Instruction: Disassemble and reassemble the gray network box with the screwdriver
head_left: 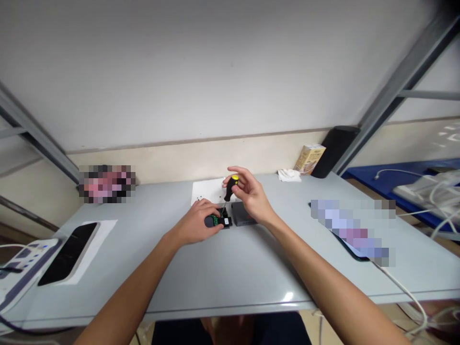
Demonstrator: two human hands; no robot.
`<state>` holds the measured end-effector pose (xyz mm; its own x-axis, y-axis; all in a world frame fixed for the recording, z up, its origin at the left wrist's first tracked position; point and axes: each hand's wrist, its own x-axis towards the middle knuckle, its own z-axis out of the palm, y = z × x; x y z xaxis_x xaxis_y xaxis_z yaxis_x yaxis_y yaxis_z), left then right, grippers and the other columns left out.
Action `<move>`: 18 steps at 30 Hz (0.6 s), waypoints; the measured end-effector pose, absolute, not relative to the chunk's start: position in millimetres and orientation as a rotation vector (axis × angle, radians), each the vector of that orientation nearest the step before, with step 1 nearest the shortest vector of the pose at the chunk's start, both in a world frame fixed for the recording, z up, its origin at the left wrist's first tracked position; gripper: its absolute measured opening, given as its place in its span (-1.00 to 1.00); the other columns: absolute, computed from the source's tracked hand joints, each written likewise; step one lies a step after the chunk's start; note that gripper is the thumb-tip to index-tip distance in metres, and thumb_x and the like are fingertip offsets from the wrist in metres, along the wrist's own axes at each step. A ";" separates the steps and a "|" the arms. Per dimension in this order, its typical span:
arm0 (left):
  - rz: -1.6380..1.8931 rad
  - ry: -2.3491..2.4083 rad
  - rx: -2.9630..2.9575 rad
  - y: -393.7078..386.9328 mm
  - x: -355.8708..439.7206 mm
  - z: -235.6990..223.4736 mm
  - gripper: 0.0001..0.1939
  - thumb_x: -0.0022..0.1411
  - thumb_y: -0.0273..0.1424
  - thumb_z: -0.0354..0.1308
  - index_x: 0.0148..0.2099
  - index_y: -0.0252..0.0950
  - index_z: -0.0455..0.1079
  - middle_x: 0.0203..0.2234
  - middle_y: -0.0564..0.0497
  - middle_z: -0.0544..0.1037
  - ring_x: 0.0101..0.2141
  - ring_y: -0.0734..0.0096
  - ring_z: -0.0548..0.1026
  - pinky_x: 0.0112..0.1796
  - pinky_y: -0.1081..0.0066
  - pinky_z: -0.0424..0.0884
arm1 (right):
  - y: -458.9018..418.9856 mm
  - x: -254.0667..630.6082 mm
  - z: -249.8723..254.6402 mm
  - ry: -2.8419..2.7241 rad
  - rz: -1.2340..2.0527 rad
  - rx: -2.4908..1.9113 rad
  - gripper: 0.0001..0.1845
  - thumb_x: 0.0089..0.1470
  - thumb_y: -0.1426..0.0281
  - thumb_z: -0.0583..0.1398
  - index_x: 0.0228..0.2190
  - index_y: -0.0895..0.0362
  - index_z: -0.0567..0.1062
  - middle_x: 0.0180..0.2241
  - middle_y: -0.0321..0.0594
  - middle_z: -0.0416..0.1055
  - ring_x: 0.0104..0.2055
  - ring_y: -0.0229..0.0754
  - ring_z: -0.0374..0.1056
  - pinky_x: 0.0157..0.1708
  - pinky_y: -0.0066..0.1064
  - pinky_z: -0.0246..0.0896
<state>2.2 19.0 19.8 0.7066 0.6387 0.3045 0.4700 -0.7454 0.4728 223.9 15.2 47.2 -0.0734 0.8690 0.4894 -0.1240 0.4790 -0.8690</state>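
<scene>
Screwdriver: one, black with a yellow cap (230, 190), stiff and probably light; the handle looks the safe place to hold.
Right hand: (251, 194) thumb and fingers pinch that handle, one finger lifted clear, the shaft slanting down to the board!
Circuit-board piece: one, green and black (225, 221), low on the surface (215, 273) beside the box; likely light, rigid and fragile, so best taken by its edges.
Left hand: (199, 220) curled over the piece, thumb at the near edge, fingers across the top, gripping it.
Grey box: one (240, 214), just right of the piece, hard-looking.
White sheet: one (201, 188), behind, carrying several dark specks, too small to count.
</scene>
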 end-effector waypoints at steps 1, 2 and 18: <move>0.651 0.867 2.553 19.0 2.2 19.7 -0.89 0.27 -0.30 0.33 -0.18 -0.17 0.51 0.01 -0.01 0.64 0.04 0.10 0.45 0.17 -0.03 0.33 | 14.4 223.9 47.7 -1.416 0.987 -0.677 -0.67 0.21 0.21 0.27 -0.01 -0.01 0.47 -0.15 -0.19 0.50 -0.03 -0.09 0.43 0.02 -0.20 0.30; 0.652 0.872 2.552 19.0 2.3 19.7 -0.89 0.27 -0.29 0.33 -0.18 -0.17 0.52 0.02 -0.02 0.64 0.04 0.09 0.45 0.17 -0.04 0.32 | 13.5 223.7 48.1 -1.431 1.008 -0.671 -0.69 0.22 0.20 0.26 -0.02 0.00 0.47 -0.14 -0.19 0.50 -0.03 -0.09 0.43 0.03 -0.19 0.29; 0.639 0.877 2.562 18.7 3.0 20.6 -0.89 0.25 -0.32 0.34 -0.19 -0.17 0.50 0.01 0.02 0.64 0.01 0.13 0.47 0.14 0.02 0.33 | 16.8 233.3 48.3 -1.389 0.850 -0.847 -0.81 0.13 0.21 0.34 -0.31 0.05 0.53 -0.18 -0.21 0.45 -0.18 -0.16 0.38 -0.16 -0.30 0.31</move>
